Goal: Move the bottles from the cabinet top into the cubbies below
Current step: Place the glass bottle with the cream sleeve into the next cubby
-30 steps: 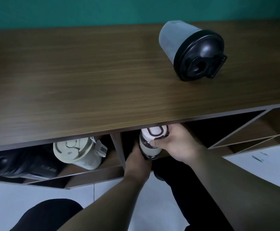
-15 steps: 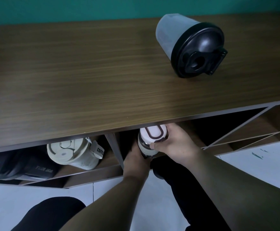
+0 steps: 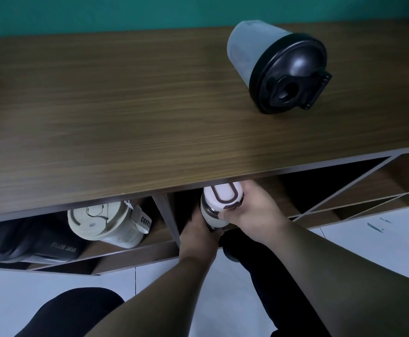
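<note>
I hold a white-lidded bottle [image 3: 219, 206] in both hands at the mouth of the middle cubby [image 3: 320, 183], just under the front edge of the cabinet top [image 3: 125, 113]. My right hand [image 3: 252, 210] wraps its lid end; my left hand [image 3: 198, 235] cups the lower body from beneath. In the cubby to the left, a cream coffee tumbler [image 3: 106, 221] lies beside a black sport bottle [image 3: 28, 244]. A frosted shaker bottle with a black lid [image 3: 279, 69] stands near the top's back right corner.
</note>
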`<state>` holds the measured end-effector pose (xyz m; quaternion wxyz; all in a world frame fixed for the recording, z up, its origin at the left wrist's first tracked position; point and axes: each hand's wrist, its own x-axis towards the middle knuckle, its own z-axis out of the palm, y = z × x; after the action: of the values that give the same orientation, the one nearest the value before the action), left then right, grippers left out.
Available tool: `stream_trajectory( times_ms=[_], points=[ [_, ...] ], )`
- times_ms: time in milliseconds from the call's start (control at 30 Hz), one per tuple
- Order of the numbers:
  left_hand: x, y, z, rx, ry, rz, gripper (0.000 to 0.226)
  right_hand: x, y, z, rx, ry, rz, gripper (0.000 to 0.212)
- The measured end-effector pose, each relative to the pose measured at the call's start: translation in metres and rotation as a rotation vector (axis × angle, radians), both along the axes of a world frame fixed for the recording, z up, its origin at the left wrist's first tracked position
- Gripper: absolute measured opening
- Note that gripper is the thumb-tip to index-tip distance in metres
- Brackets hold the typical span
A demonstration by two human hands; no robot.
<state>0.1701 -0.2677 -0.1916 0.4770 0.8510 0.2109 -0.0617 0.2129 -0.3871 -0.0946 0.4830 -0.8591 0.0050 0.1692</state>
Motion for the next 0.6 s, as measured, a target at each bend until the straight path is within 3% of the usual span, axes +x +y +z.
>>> stream_trajectory(
  times_ms=[333,600],
  points=[
    [-0.003,0.003,0.002,-0.039,-0.011,-0.009,0.047,-0.011,0.005,0.001,-0.051,-0.060,-0.061,0.047],
    [-0.003,0.004,0.001,-0.040,-0.011,-0.026,0.053,-0.011,0.003,-0.001,-0.071,-0.049,-0.054,0.050]
  ],
)
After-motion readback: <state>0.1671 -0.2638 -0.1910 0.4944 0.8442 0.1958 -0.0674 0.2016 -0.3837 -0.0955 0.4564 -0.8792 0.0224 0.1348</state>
